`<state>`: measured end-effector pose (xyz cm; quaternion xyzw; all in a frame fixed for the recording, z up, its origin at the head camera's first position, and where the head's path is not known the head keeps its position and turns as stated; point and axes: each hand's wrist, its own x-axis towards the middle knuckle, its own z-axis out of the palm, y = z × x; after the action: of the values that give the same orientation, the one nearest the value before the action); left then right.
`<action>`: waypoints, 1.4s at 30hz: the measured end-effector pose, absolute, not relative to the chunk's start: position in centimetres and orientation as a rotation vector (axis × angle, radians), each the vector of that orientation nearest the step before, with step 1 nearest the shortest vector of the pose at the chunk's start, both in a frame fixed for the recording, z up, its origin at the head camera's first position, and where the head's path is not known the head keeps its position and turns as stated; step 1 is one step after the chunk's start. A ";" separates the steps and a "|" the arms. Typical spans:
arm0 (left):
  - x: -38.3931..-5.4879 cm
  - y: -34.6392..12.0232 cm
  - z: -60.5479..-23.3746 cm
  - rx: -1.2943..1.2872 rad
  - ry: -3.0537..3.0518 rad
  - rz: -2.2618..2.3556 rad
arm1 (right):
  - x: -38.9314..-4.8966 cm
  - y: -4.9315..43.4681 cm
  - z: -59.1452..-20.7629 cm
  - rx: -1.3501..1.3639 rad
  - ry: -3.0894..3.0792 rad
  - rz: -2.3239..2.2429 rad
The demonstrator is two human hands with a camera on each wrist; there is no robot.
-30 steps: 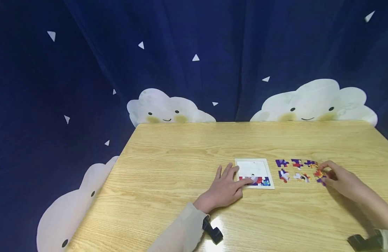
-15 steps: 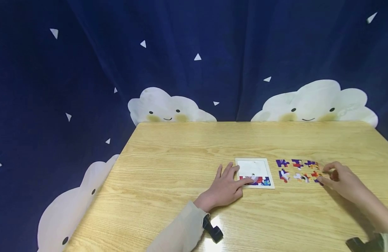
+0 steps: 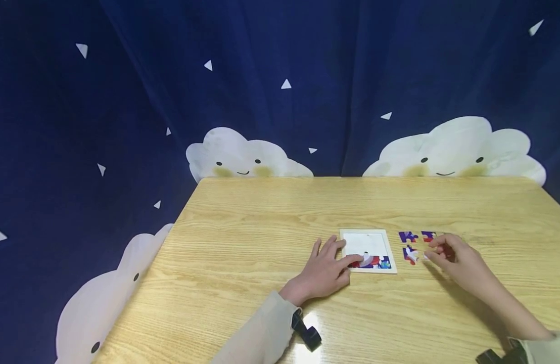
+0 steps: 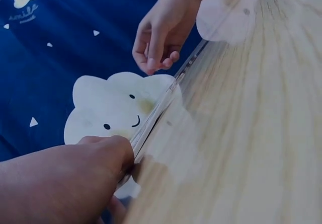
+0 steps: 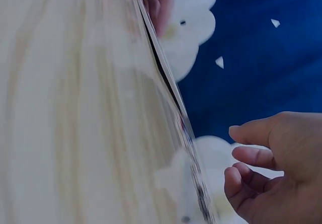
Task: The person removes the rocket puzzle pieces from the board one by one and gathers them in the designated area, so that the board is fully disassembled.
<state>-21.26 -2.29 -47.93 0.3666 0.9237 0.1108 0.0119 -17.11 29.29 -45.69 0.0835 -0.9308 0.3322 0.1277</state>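
Note:
My left hand rests at the left side of a white puzzle tray, its index finger laid over the tray's lower part. A strip of red and purple puzzle pieces fills the tray's near side; the far part is bare white. My right hand hovers over the right end of the loose puzzle pieces, hiding several of them. In the right wrist view the right hand's thumb and fingers are loosely bent and apart, holding nothing. The left wrist view shows the left hand low against the tray's edge.
The loose pieces lie in two rows on the wooden table, just right of the tray. Behind the table hangs a dark blue curtain with white triangles and smiling clouds. A black wrist strap sits on the left sleeve.
My right hand has moved left from the far right end of the loose pieces towards their middle, covering more of them. The left hand has stayed on the tray.

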 end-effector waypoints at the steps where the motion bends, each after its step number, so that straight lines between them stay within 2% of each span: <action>1: -21.3 -2.3 -48.0 1.144 2.877 0.364 | -17.2 28.8 -45.7 0.259 -2.705 0.978; 17: -21.6 -2.8 -48.4 1.075 2.877 0.483 | -18.0 22.5 -46.3 0.380 -2.758 1.223; 23: -21.7 -2.9 -48.5 1.084 2.894 0.467 | -18.5 20.7 -46.5 0.522 -2.693 1.258; 42: -22.6 -3.4 -48.1 1.159 2.892 0.435 | -20.4 18.4 -46.6 0.619 -2.773 1.085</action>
<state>-22.62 -3.41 -48.10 0.3684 0.9193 0.1384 -0.0019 -20.39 18.41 -46.64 0.2032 -0.9107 0.3562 0.0501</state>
